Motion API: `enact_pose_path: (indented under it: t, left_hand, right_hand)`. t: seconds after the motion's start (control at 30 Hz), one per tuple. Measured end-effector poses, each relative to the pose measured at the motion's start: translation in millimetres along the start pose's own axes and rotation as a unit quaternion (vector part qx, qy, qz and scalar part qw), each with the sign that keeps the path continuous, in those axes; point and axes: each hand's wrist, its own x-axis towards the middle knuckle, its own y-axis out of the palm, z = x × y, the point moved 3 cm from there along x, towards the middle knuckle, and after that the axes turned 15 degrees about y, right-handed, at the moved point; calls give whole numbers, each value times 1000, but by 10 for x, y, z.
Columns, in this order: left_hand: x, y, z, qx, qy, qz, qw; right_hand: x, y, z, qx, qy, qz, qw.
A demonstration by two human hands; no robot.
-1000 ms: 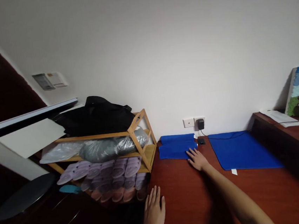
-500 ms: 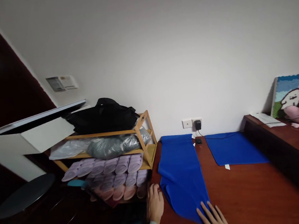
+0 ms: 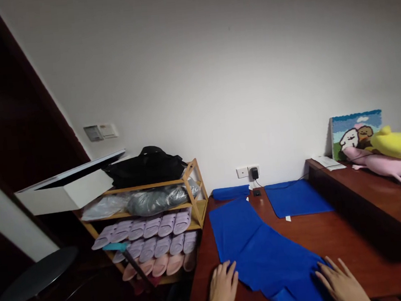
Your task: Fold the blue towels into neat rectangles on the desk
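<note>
A blue cloth [image 3: 257, 246] lies slantwise and wrinkled on the brown table, with its near edge bunched up. My left hand [image 3: 223, 288] rests at its left edge, fingers stretched out and touching the fabric. At the right corner of the cloth, my right hand [image 3: 341, 281] has its fingers spread, their tips against the creased material. Behind it, along the wall, is a narrow folded blue cloth [image 3: 231, 193]. Another blue cloth [image 3: 297, 199] with a white tag is spread flat to the right.
Left of the table [image 3: 358, 239] stands a wooden shoe rack [image 3: 196, 207] with slippers [image 3: 165, 225], plastic-wrapped things and a black bag [image 3: 147, 167]. A plugged-in adapter [image 3: 254, 173] trails a cable. Soft toys [image 3: 379, 164] lie on the raised ledge at right.
The long cloth has come away from the back and now lies turned slantwise, exposing the folded one behind. My right hand has moved right with its corner; the view has swung right.
</note>
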Motion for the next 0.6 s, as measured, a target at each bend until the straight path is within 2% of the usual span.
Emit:
enact_pose_path:
  t: [0.07,0.13,0.2,0.27,0.33,0.43,0.53,0.6]
  left_hand:
    - [-201,139,-373,21,6,-17,1000]
    - [-313,223,-727,-11,27,-19,999]
    - [-296,170,-966,-63,34,-17,997]
    - [-166,-11,-999,-93,10,-21,995]
    - [13,-227,-808,-91,-29,-14,995]
    - [208,-412,-270,-58,-74,39,995]
    - [200,-384,202,-25,-97,83,992]
    - [108,-316,346,-4,-96,82,992]
  right_hand:
    - [189,-20,-145,-24,59,31,998]
    - [415,-78,-181,-43,106,59,992]
    - [621,-145,-138,-71,151,85,982]
    - [757,-184,-50,-100,190,95,972]
    - [807,-181,44,-109,205,83,969]
    - [771,-103,60,-96,208,70,971]
    - [679,22,-184,-81,262,115,955]
    - [617,98,-433,-62,295,150,941]
